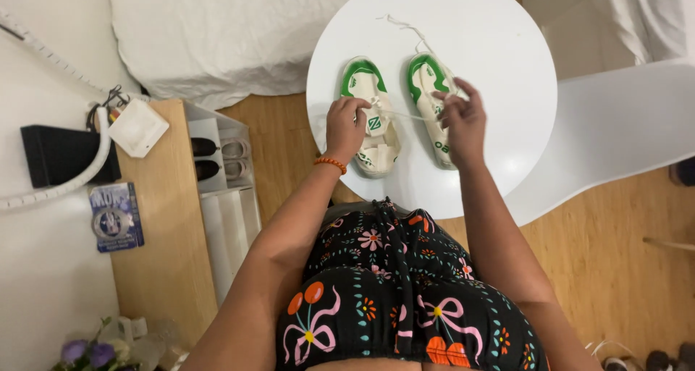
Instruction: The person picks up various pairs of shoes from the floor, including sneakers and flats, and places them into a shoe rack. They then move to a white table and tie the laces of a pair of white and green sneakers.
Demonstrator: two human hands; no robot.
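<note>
Hands (346,128) (463,121) — taut shoelace (405,114) between

The place was a home, most likely a bedroom. Beyond the left hand (346,128) lay a bed with white bedding (217,31). The hands worked over a small round white table (499,67) on a wooden plank floor (615,270). Off to the left hand's side stood a low wooden shoe rack (174,248) with pairs of shoes (221,157) tucked inside.
</note>
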